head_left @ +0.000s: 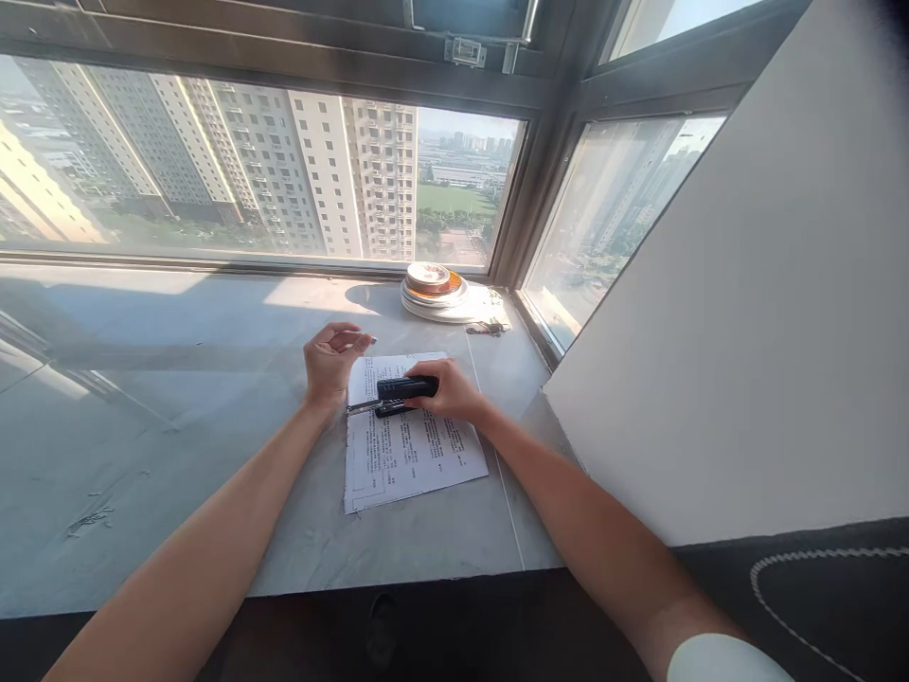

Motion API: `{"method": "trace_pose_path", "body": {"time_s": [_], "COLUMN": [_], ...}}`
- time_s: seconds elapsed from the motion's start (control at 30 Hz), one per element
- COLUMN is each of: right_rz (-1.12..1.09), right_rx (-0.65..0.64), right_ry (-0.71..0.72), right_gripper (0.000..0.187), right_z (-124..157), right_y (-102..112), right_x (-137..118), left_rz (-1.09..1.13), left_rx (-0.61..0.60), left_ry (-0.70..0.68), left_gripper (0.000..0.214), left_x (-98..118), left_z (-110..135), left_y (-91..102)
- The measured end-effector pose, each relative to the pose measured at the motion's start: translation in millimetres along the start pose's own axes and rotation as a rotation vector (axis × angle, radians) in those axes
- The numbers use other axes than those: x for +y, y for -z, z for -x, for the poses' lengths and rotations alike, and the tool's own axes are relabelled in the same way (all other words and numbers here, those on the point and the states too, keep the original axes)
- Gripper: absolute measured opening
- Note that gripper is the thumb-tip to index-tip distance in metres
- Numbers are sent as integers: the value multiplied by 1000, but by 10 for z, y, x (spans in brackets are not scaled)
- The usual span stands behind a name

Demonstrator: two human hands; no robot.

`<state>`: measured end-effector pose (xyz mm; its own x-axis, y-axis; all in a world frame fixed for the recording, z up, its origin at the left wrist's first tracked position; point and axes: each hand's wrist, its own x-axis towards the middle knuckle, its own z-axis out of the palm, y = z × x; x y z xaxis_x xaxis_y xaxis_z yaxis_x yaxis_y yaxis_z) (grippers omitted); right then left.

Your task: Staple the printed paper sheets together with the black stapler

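Note:
A black stapler (406, 386) is in my right hand (453, 390), whose fingers wrap round its right end. It is held above the printed sheet of paper (404, 464), and a silvery metal part sticks out of it to the left. My left hand (332, 365) is raised just left of the stapler, over the paper's upper left edge. Its fingertips are closed on a small silvery piece (373, 340), too small to make out fully; it could be a strip of staples. The paper lies flat on the grey stone sill, partly covered by the stapler and my right hand.
A stack of round plates or rolls (435, 292) stands at the back by the window corner, with a small dark object (487, 329) beside it. A white wall (724, 379) slants along the right. The sill's front edge (398, 585) runs below the paper.

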<state>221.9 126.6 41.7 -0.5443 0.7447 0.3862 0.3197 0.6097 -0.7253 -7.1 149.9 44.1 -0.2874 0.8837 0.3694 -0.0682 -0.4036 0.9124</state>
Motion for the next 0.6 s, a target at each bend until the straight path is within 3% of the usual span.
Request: {"method": "trace_pose_path", "body": {"time_s": [0.07,0.17,0.23,0.47,0.53,0.6], "right_rz": [11,28,36,5,42,118], "right_rx": [-25,144,255,301,405,548], "right_ry": [17,38,43,40,-4,-110], "right_gripper": [24,27,26,15,14,13], "right_z": [-9,-35,-48,-55,-62,-56], "right_y": [19,32,10,-99,-24,117], "right_x": [-11,-50,-86,-146,-55,119], "left_rz": [-90,-208,-236,-150,-141,-203], "left_rx": [-125,-286,-335,-444,-389,-184], "left_ry": [-41,-96,-107,-38,-24,-26], "left_gripper": [30,25,25,27,25,24], "left_x": [35,53,53,67,60,25], "left_z": [59,116,130,124,90,20], "left_y": [-32,-51,-49,-52,-25,46]}}
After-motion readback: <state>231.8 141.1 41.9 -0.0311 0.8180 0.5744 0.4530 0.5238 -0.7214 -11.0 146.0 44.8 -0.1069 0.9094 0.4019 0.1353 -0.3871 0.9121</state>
